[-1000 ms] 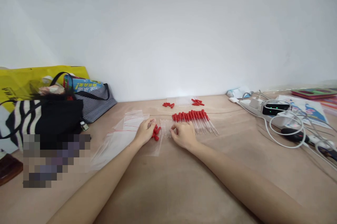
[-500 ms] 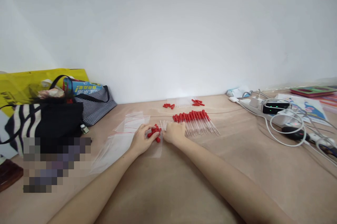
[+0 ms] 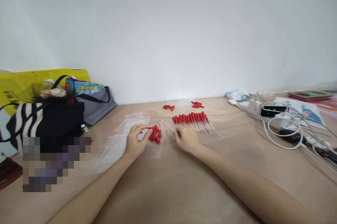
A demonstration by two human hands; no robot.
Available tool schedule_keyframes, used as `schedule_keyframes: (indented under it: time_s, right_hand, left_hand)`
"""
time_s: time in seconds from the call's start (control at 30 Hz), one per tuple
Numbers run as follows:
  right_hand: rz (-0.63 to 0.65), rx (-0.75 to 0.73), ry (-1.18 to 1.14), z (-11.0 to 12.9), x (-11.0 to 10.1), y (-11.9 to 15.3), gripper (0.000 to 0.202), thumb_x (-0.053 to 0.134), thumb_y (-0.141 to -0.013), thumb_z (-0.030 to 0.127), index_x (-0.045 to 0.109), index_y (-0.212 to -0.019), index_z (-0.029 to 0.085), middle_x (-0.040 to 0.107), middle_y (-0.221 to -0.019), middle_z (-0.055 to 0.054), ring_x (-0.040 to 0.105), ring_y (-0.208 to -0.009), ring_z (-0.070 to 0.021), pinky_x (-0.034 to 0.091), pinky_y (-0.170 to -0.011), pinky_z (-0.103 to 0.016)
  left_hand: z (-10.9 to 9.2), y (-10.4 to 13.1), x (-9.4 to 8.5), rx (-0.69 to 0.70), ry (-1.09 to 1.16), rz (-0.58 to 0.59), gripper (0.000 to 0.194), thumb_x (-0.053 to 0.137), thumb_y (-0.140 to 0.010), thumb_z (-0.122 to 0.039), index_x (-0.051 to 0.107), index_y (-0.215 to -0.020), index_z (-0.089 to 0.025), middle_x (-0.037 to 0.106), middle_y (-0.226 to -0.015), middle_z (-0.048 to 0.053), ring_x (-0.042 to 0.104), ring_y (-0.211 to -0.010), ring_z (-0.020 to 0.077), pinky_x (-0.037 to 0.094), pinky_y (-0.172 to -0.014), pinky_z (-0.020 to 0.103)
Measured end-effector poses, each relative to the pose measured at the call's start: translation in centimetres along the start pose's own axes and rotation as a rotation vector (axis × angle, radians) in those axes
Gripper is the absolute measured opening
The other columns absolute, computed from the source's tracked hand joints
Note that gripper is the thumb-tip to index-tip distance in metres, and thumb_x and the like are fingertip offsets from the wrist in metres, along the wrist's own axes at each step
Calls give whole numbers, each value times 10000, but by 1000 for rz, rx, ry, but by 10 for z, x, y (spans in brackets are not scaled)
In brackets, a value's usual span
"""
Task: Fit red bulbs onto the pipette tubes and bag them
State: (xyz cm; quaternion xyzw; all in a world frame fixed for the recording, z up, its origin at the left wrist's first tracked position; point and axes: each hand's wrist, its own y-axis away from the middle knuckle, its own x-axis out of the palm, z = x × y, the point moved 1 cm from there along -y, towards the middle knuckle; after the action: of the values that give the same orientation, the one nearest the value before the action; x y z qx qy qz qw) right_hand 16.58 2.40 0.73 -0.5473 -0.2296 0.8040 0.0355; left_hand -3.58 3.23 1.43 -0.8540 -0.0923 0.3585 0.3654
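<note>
My left hand [image 3: 137,140] pinches a red rubber bulb [image 3: 151,128] between thumb and fingertips. Beside it a small pile of red rubber bulbs [image 3: 157,139] lies on a clear plastic bag [image 3: 156,152]. Thumb and finger of my right hand [image 3: 188,138] hold a thin clear dropper tube [image 3: 166,124], tilted with its free end toward the left hand. A few loose tubes lie under and beside it. Right of these, a row of droppers [image 3: 202,126] with red bulbs fitted lies side by side, bulbs toward the wall; my right hand covers part of the row.
Clear zip bags [image 3: 112,150] are stacked left of my left hand. More red bulbs [image 3: 197,104] lie near the wall by another bag. Cloth bags [image 3: 59,122] stand at left. A power strip with tangled white cables [image 3: 285,145] and papers [image 3: 309,112] occupy the right.
My right hand has moved slightly right, lifting a dropper tube from the loose tubes. My left hand has drawn a little left from the pile, a red bulb at its fingertips.
</note>
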Motion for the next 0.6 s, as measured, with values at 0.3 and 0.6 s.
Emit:
schedule_keyframes:
  time_s: [0.3, 0.6]
  right_hand:
    - [-19, -355, -107, -90, -32, 64, 244, 455, -831, 350, 661, -764, 238, 573, -614, -17, 477, -647, -150, 327, -636, -294]
    - [55, -194, -277, -71, -31, 54, 285, 622, -677, 415, 608, -858, 195, 563, -779, -29, 520, -743, -151, 385, -680, -285]
  left_hand:
    - [-34, 30, -12, 123, 140, 500, 162, 489, -785, -252, 618, -881, -225, 636, -840, 32, 569, -812, 172, 451, -759, 313]
    - [-39, 35, -12, 211, 5, 539, 317, 576, -700, -259, 585, -1011, -201, 571, -1010, 80, 520, -922, 224, 414, -817, 370]
